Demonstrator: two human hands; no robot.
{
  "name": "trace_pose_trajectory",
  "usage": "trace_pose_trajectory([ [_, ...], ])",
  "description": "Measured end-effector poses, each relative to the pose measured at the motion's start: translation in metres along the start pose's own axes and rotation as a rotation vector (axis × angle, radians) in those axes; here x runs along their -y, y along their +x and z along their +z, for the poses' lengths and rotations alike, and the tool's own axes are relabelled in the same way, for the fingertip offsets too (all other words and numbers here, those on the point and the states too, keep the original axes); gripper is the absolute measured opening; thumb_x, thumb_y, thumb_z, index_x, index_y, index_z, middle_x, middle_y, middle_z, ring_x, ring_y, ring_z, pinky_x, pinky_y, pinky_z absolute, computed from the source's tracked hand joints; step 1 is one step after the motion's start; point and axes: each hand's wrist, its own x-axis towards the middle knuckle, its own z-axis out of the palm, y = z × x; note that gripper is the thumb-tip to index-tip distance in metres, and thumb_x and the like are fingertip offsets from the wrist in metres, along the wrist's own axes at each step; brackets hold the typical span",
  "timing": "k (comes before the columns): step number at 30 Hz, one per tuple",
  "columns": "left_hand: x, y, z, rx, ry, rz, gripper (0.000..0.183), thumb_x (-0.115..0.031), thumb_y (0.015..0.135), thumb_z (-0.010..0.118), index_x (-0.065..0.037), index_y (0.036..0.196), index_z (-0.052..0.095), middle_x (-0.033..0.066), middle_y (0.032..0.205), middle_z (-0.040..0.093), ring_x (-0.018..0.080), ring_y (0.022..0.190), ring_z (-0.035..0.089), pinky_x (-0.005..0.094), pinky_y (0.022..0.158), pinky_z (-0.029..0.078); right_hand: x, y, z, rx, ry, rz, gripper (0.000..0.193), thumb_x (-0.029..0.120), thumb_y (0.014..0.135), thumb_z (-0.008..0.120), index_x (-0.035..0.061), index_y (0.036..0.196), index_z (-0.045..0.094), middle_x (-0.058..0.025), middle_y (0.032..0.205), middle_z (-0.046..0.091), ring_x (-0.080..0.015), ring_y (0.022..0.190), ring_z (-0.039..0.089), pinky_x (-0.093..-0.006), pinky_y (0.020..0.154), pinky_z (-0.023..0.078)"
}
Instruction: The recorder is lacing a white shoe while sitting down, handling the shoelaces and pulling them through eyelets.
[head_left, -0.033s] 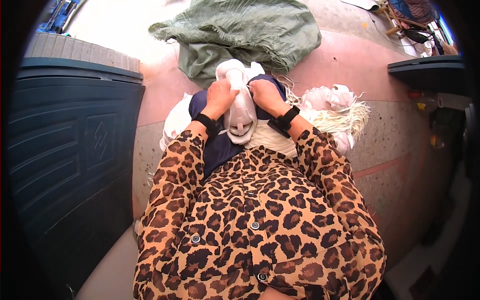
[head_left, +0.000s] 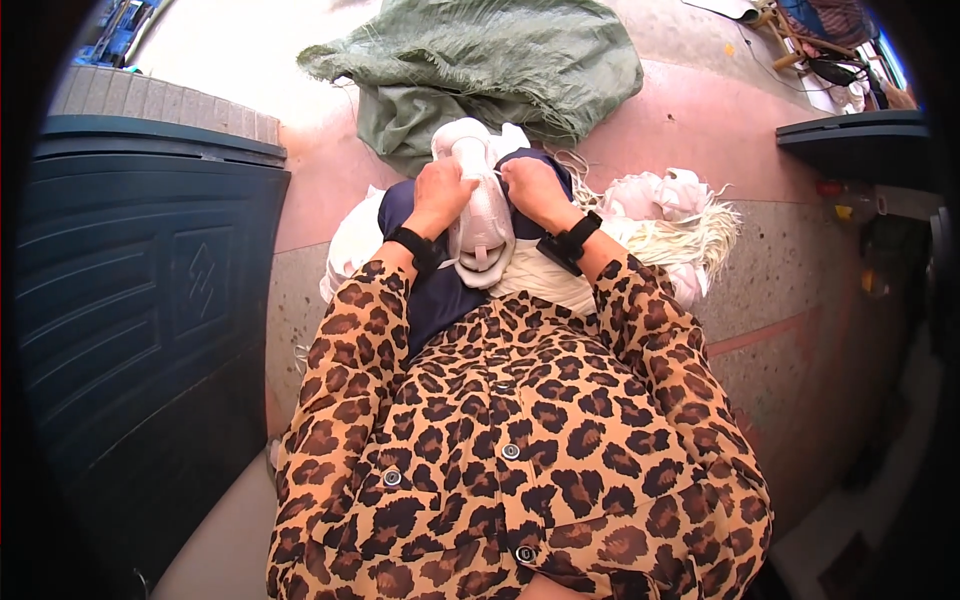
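Observation:
A white shoe upper lies lengthwise over my lap, its rounded loop-tabbed end toward me. My left hand is closed on its left edge, thumb pressed near the top. At the right edge my right hand is pinched shut on what looks like a thin white shoelace, mostly hidden by the fingers. Beyond the right forearm hangs a bundle of cream-white laces, with white uppers bunched beside it. More white pieces show left of my dark-blue-clad knee.
A crumpled green woven sack lies on the floor just ahead. Dark blue door panels stand at left and right. At far right are a wooden-legged stool and several small items near the wall.

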Motion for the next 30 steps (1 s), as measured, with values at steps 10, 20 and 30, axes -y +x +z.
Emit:
trace_pose_trajectory([
  [10,0.003,0.002,0.004,-0.024,-0.052,-0.077,0.029,-0.028,0.063,0.068,-0.002,0.073,0.06,0.0193,0.074,0.06,0.0323,0.073,0.059,0.0383,0.065,0.047,0.015,0.002,0.005,0.003,0.089,-0.003,0.019,0.014,0.079,0.047,-0.0011,0.078,0.059,-0.0208,0.078,0.058,-0.0355,0.076,0.057,-0.0409,0.068,0.046],
  [20,0.005,0.0,0.005,-0.063,-0.095,-0.083,0.028,-0.03,0.065,0.065,-0.003,0.071,0.061,0.018,0.071,0.061,0.031,0.069,0.06,0.0376,0.064,0.047,0.023,0.008,0.006,-0.02,-0.168,-0.179,0.012,0.006,0.071,0.05,-0.0023,0.075,0.057,-0.0201,0.076,0.057,-0.0328,0.07,0.059,-0.0382,0.064,0.048],
  [30,0.013,-0.002,0.006,-0.074,-0.145,-0.051,0.031,-0.031,0.063,0.066,-0.002,0.071,0.06,0.0175,0.071,0.061,0.0299,0.068,0.06,0.0359,0.063,0.047,0.01,0.017,0.008,0.13,0.254,0.02,0.023,0.015,0.076,0.044,-0.0026,0.078,0.06,-0.0252,0.077,0.057,-0.0381,0.079,0.056,-0.0443,0.071,0.044],
])
